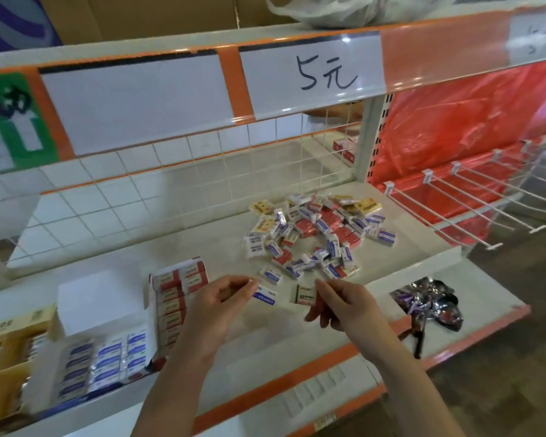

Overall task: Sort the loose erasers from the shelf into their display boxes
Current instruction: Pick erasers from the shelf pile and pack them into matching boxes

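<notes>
A person stood at a cream metal shop shelf (pixel 265 335) with an orange front edge, both hands raised apart over its deck. The left hand (pixel 215 305) pinched a small white eraser with a blue "ERASER" sleeve (pixel 264 296) at one short end between thumb and fingertips. The right hand (pixel 338 305) pinched a white eraser with a dark-printed "2B" sleeve (pixel 306 294) the same way. Behind them, towards the right of the shelf, lay the jumbled heap of loose erasers (pixel 316 234) in blue, red and yellow wrappers.

Three open display boxes stood at the left: a red-and-white box of red-sleeved erasers (pixel 177 294), a white box of blue-sleeved erasers (pixel 104 361) with its lid up, and a yellow card box (pixel 10 345) at the edge of view, its contents too blurred to read. A bundle of shiny purple foil packets (pixel 429 305) sat on the lower step to the right.

The erasers looked light, firm and slightly rubbery, with smooth paper sleeves that could slide off; gripping across the sleeve's long sides would likely hold better than an end pinch. The blue-sleeved piece appeared bound for the white box, while the "2B" piece's box was not evident.
</notes>
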